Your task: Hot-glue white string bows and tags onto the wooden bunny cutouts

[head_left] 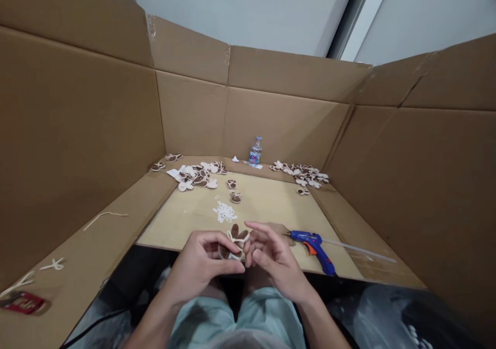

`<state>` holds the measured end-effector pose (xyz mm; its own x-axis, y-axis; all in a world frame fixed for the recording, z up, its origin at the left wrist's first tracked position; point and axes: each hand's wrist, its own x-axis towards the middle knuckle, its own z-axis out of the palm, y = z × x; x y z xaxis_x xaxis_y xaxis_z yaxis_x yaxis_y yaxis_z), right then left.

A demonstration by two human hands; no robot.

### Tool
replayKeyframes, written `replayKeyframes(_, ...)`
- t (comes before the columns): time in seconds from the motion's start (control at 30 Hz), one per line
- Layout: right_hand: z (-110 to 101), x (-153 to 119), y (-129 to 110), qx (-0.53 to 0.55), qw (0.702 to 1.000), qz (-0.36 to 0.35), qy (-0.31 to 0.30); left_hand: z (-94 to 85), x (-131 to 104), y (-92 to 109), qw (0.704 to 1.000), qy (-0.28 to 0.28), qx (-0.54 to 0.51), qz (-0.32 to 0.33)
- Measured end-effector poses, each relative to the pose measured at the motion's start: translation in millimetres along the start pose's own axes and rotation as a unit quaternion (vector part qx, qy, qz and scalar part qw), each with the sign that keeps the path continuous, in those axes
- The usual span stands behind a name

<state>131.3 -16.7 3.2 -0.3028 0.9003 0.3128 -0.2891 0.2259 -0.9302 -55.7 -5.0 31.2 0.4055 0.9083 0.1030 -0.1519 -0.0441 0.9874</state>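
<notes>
My left hand (205, 258) holds a brown flower-shaped piece (234, 238) with a cream cord bow on it, pinched between thumb and fingers just over the table's front edge. Beside it, on the right, my right hand (273, 258) has its fingers curved and apart, the fingertips close to the cord; whether they touch it is hard to tell. Small white pieces (225, 212) lie in a pile beyond the hands. Two brown pieces with cords, one (235, 197) nearer and one (231, 184) farther, rest behind that pile.
A blue glue gun (315, 246) with a clear stick lies at the right. Piles of brown and white pieces sit at back left (197, 176) and back right (304, 173). A bottle (256, 151) stands at the back. Cardboard walls (287, 127) surround the table; a red packet (24, 302) lies left.
</notes>
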Motion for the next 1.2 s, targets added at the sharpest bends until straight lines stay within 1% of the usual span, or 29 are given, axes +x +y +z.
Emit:
replayKeyframes(0.13, 1, -11, -7, -0.137, 0.991, -0.004, -0.004, 10.3, 3, -12, 1.0, 0.003, 0.01, -0.018)
replayKeyframes(0.23, -4, -18, -9, -0.183, 0.983, 0.011, -0.004, 15.0, 5, -21, 0.999, -0.004, 0.034, -0.032)
replayKeyframes(0.33, -13, -25, -8, -0.161, 0.986, 0.047, 0.0, 19.1, 6, -26, 0.997, -0.028, 0.051, -0.058)
replayKeyframes(0.43, -22, -31, -3, -0.122, 0.989, 0.078, 0.003, 26.0, 6, -29, 0.995, -0.054, 0.036, -0.082)
replayKeyframes(0.53, -29, -34, 6, -0.097, 0.991, 0.095, 0.015, 33.4, 7, -35, 0.992, -0.069, 0.021, -0.102)
replayKeyframes(0.6, -35, -35, 10, -0.086, 0.989, 0.118, 0.025, 34.7, 9, -41, 0.987, -0.095, 0.007, -0.128)
replayKeyframes(0.67, -45, -35, 10, -0.099, 0.984, 0.15, 0.017, 31.2, 12, -46, 0.982, -0.112, -0.011, -0.148)
replayKeyframes(0.7, -51, -35, 7, -0.118, 0.981, 0.154, 0.024, 27.6, 15, -47, 0.984, -0.099, -0.015, -0.145)
replayKeyframes(0.73, -59, -36, 3, -0.148, 0.977, 0.143, 0.046, 22.8, 19, -48, 0.989, -0.073, -0.007, -0.13)
replayKeyframes(0.77, -68, -37, -1, -0.188, 0.971, 0.12, 0.083, 17.3, 24, -48, 0.994, -0.033, 0.023, -0.102)
replayKeyframes(0.8, -77, -38, -6, -0.234, 0.959, 0.089, 0.134, 11.3, 30, -48, 0.995, 0.016, 0.068, -0.069)
replayKeyframes(0.83, -86, -40, -10, -0.287, 0.939, 0.06, 0.182, 5.1, 38, -48, 0.99, 0.058, 0.123, -0.038)
replayKeyframes(0.87, -95, -43, -13, -0.343, 0.913, 0.043, 0.216, -0.9, 47, -49, 0.977, 0.097, 0.187, -0.011)
replayKeyframes(0.9, -104, -46, -14, -0.398, 0.886, 0.036, 0.234, -6.5, 56, -50, 0.967, 0.124, 0.224, 0.0)
replayKeyframes(0.97, -120, -52, -13, -0.49, 0.832, 0.047, 0.256, -15.5, 79, -55, 0.951, 0.16, 0.266, 0.009)
replayKeyframes(1.03, -134, -57, -7, -0.569, 0.766, 0.088, 0.286, -21.1, 105, -61, 0.936, 0.185, 0.3, 0.012)
replayKeyframes(1.07, -139, -60, -3, -0.607, 0.727, 0.126, 0.297, -22.7, 119, -64, 0.929, 0.192, 0.317, 0.013)
replayKeyframes(1.1, -144, -62, -1, -0.639, 0.688, 0.17, 0.298, -23.6, 132, -67, 0.922, 0.197, 0.332, 0.013)
replayKeyframes(1.13, -148, -63, 1, -0.663, 0.656, 0.214, 0.29, -24.0, 145, -70, 0.917, 0.2, 0.346, 0.01)
replayKeyframes(1.17, -151, -64, 2, -0.676, 0.634, 0.251, 0.278, -24.2, 157, -72, 0.912, 0.199, 0.359, 0.005)
replayKeyframes(1.2, -153, -64, 3, -0.678, 0.626, 0.277, 0.266, -24.2, 169, -75, 0.908, 0.195, 0.371, -0.001)
